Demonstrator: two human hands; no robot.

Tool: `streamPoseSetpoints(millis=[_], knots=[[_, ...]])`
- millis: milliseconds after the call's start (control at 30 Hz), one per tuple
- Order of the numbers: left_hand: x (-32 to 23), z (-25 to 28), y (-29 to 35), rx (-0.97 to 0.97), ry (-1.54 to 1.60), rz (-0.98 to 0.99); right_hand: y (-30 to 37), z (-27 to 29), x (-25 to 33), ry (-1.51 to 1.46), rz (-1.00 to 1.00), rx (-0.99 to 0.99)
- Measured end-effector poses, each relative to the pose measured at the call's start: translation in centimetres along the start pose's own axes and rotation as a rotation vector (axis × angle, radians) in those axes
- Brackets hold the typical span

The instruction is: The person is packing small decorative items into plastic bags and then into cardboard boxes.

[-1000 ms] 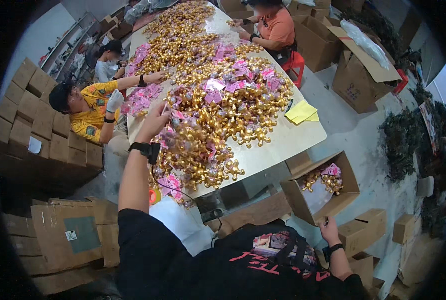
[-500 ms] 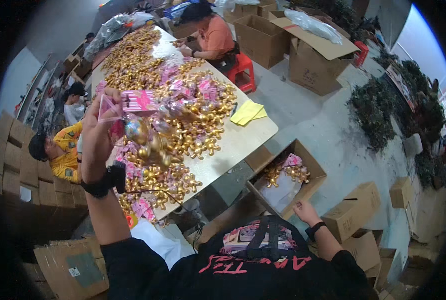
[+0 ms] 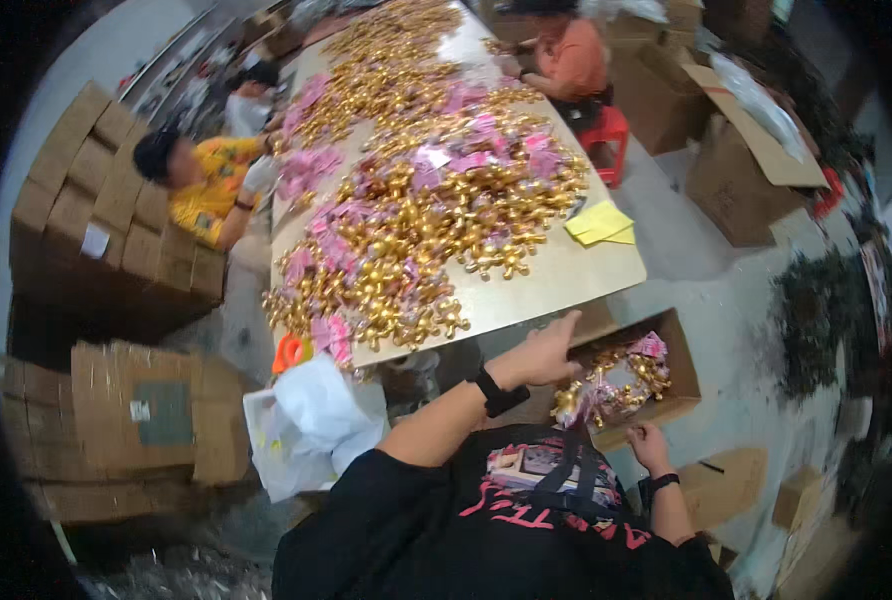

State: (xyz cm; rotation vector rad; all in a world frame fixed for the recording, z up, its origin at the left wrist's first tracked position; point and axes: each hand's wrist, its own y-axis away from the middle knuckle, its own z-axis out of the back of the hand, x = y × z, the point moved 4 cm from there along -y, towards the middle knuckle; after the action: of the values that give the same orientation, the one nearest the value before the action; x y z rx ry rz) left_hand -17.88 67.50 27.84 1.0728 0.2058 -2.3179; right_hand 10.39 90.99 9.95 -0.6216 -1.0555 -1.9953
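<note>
My left hand [image 3: 549, 352] reaches over the left side of an open cardboard box [image 3: 688, 385], fingers spread and nothing seen in them. Inside that box lie shiny gold figures [image 3: 616, 385] in clear bags, some with pink cards. At the near rim of the box is my right hand [image 3: 648, 447], its fingers curled; anything inside them is hidden. A large heap of bagged gold figures [image 3: 416, 220] with pink striped cards covers much of the table [image 3: 526, 295].
A yellow cloth [image 3: 601, 224] lies at the table's right edge. A white plastic bag [image 3: 321, 410] and an orange tape roll [image 3: 288, 352] sit near the table's front left corner. Co-workers sit along both sides. Stacked cartons [image 3: 116, 200] stand left; another open carton [image 3: 746, 180] is at right.
My left hand has swung from above the table, where it held a bagged gold figure, rightward and down to the box. More figures now lie in the box. The whole view has shifted.
</note>
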Motion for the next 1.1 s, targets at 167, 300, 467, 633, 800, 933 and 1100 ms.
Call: streamPoseSetpoints(millis=[167,300,467,633,800,933,1100], knots=[[16.7,7.9,7.6,-0.161,-0.102,0.584,1.2,0.2,1.8,0.076,-0.055,-0.046],[36.0,12.0,20.8,-0.302,-0.183,0.993,1.5,-1.2,2.3,0.212,-0.038,-0.032],[43.0,13.7,28.6,-0.488,-0.362,1.080,2.6,-3.6,5.8,0.284,-0.091,-0.011],[44.0,13.1,28.6,-0.364,-0.417,1.088,2.1,-6.1,8.7,0.360,-0.045,0.000],[44.7,14.6,28.9,-0.354,-0.403,1.077,2.3,-9.3,14.0,0.585,0.008,-0.147],[43.9,16.8,28.9,-0.361,-0.293,0.988,1.9,-12.2,19.3,0.936,0.210,-0.171],[42.1,20.0,28.3,-0.353,-0.273,0.881,-1.5,-16.8,8.3,1.334,0.541,0.270]])
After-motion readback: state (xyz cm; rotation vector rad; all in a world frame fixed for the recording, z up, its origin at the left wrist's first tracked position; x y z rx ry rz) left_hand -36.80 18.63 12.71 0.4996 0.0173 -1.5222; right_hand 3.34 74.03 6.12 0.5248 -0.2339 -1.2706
